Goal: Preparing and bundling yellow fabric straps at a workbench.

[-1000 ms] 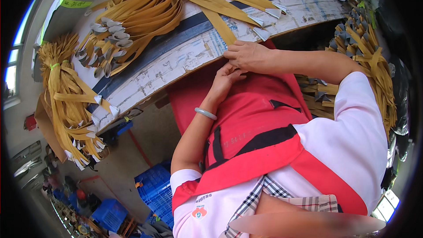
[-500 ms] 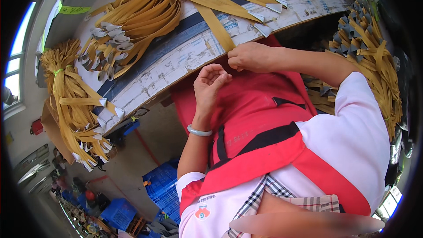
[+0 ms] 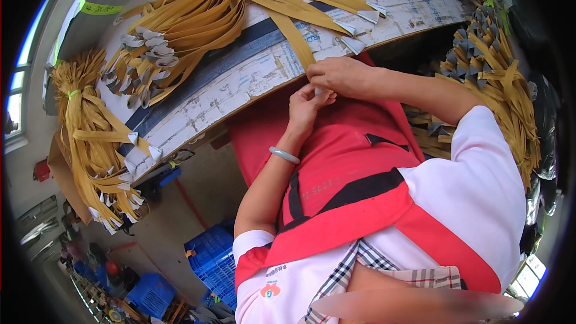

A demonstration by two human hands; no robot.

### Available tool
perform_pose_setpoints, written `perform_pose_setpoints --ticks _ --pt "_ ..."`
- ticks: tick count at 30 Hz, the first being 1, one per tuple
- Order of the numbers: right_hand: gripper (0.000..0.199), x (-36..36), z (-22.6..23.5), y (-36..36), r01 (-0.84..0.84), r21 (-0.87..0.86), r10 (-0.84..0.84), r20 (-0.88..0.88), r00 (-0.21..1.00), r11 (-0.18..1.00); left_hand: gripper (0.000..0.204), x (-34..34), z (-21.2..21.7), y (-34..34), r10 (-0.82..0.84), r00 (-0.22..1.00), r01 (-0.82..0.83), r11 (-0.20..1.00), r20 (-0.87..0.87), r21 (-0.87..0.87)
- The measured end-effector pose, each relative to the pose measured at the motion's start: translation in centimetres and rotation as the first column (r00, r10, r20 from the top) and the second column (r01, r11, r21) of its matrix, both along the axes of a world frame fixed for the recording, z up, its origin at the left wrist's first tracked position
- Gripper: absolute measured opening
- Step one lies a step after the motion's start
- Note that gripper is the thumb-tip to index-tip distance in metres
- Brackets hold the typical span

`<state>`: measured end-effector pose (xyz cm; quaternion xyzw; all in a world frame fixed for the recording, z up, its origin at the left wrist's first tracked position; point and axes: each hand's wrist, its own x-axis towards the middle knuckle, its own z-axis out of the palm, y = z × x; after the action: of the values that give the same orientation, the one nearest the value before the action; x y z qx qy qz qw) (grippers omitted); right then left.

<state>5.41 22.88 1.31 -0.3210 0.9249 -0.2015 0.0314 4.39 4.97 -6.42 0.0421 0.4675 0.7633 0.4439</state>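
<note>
My right hand [image 3: 343, 77] is closed at the front edge of the table, gripping a flat mustard-yellow strap [image 3: 295, 37] that runs back across the tabletop. Just below it, my left hand [image 3: 307, 107] pinches at a small whitish end peeking out between the two hands. The fingers hide most of that end. Several more yellow straps with folded white tips [image 3: 353, 44] lie at the table edge beyond my right hand. To the left is a large heap of yellow straps [image 3: 210, 36], its grey-white ends bunched together.
A tied bundle of yellow straps [image 3: 81, 108] hangs over the table's left end. Another bundle with grey tips [image 3: 480, 66] is at the right. The worn white tabletop [image 3: 240, 78] has a dark stripe. Blue crates [image 3: 213, 267] stand on the floor at lower left.
My left hand has moved up and right to meet my right hand, and its loosely curled fingers have closed at the strap's end. The right hand keeps its grip.
</note>
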Motion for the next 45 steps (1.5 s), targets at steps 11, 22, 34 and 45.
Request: perform_pose_setpoints --ticks 11,22,34,45 --pt "0.011 -1.9 2.3 -2.5 0.142 -0.357 -0.049 0.255 0.966 0.923 0.041 0.3 4.5 -5.0 0.263 0.940 -0.253 0.965 -0.218 0.072" --pt "0.019 -5.1 5.4 -3.5 0.348 -0.576 0.326 0.759 0.563 0.740 0.013 -3.7 7.7 -8.3 0.276 0.770 -0.271 0.958 -0.576 0.097" --pt "0.019 -5.1 5.1 -7.4 0.235 -0.498 -0.248 0.040 0.968 0.835 0.006 -2.9 8.7 -6.8 0.489 0.466 -0.612 0.780 -0.737 0.131" --pt "0.010 -3.4 3.6 -6.9 0.464 -0.809 0.004 0.499 0.866 0.361 0.017 -5.3 9.4 -9.0 0.274 0.586 -0.362 0.931 -0.763 0.056"
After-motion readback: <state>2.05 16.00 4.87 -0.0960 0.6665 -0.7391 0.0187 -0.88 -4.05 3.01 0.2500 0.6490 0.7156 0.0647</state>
